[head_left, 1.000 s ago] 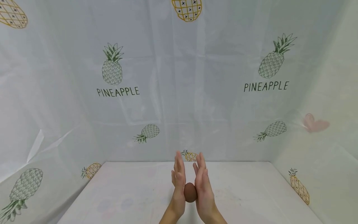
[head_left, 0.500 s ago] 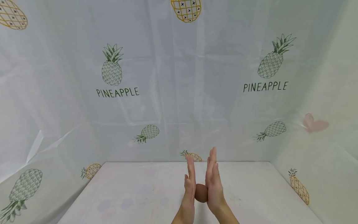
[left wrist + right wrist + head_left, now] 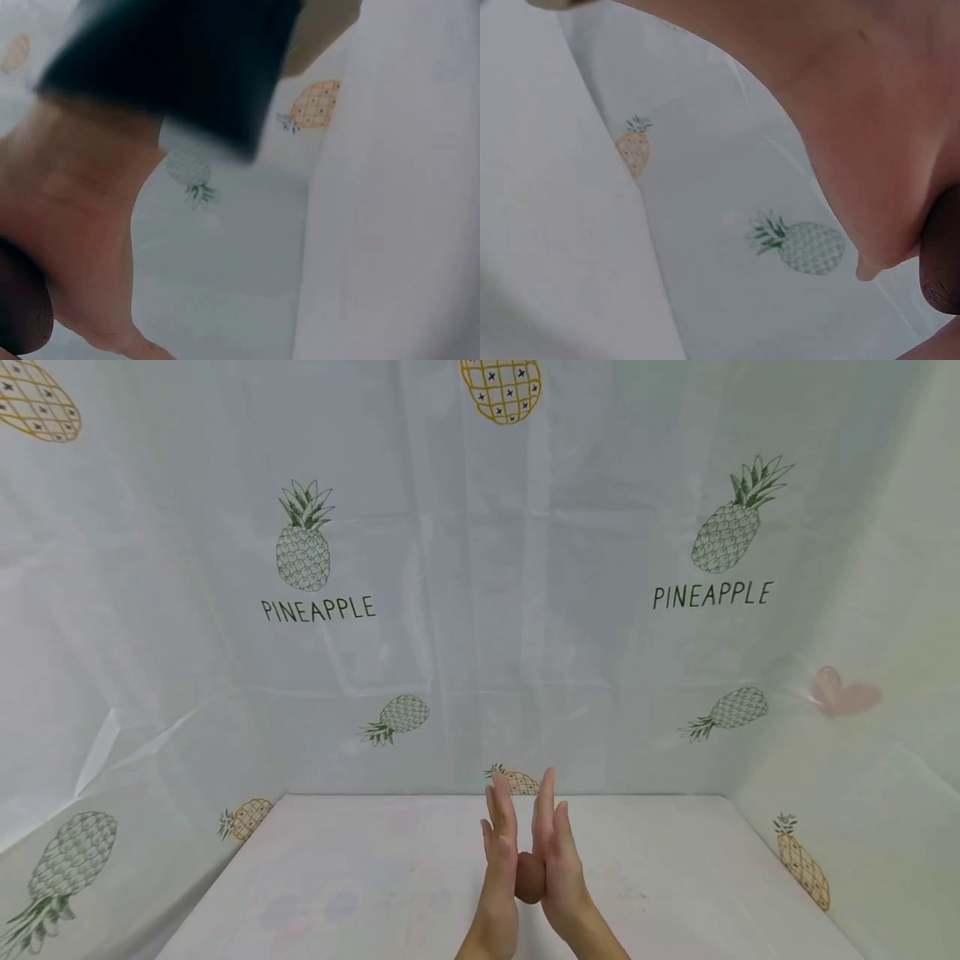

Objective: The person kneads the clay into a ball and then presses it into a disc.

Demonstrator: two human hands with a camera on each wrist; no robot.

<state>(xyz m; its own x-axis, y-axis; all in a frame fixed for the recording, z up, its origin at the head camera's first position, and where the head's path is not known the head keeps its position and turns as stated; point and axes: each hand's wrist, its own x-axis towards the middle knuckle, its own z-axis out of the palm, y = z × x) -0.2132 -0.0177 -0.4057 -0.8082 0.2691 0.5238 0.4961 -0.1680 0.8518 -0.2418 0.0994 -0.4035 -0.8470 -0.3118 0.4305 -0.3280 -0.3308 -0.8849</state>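
Observation:
A brown ball of clay (image 3: 530,878), smooth and slightly lumpy, is pressed between two flat palms above the white table. On its left side my left hand (image 3: 501,860) stands with fingers straight and pointing forward. Against the other side lies the palm of my right hand (image 3: 558,864), its fingers also extended. Part of the clay ball (image 3: 22,304) shows at the lower left edge of the left wrist view, with fine cracks on its surface. In the right wrist view the ball (image 3: 941,255) sits at the right edge beside the heel of the right hand (image 3: 877,150).
A white table (image 3: 360,860) with faint coloured stains stretches out beneath both hands. Pale sheeting (image 3: 480,610) printed with pineapples hangs behind it and along both sides. A dark band (image 3: 180,67) crosses the top of the left wrist view.
Both hands and the ball moved right, then partly back left. The right hand slid forward against the left and has since drawn back. The ball has turned between the palms.

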